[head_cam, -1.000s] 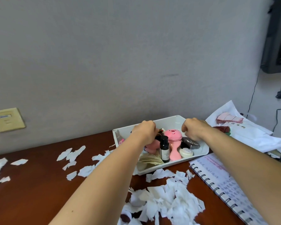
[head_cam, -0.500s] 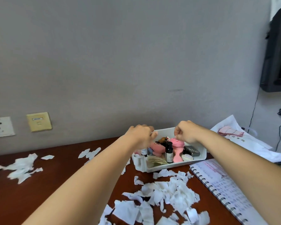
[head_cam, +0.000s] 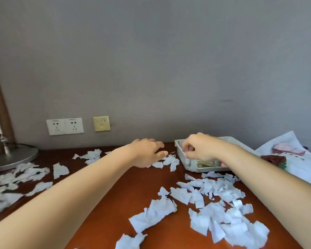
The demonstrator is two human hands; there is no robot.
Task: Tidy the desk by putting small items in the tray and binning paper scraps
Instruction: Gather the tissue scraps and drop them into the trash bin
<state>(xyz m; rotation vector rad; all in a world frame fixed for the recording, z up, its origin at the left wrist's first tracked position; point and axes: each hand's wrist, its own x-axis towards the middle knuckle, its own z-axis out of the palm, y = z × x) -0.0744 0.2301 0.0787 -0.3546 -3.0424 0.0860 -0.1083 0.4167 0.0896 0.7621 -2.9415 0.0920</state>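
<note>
**A:** Where is the tray?

**B:** The white tray sits at the back of the desk, close to the wall and right of centre. The right hand hangs over its left end.

**A:** Gripping it?

**B:** The fingers are curled down at the rim. Whether they pinch the rim, something small or nothing at all, I cannot tell (the hand and forearm hide most of what lies in the tray).

**A:** And the other one?

**B:** The left hand is just left of the tray, apart from it. Its fingers are loosely spread and hold nothing. Its thumb and fingertips reach a small cluster of paper scraps, which lies between that hand and the tray's left wall.

**A:** Any more paper?

**B:** A heap of scraps lies in front of the tray, beside the right forearm. More scraps are strewn to the left, toward the lamp base.
</note>
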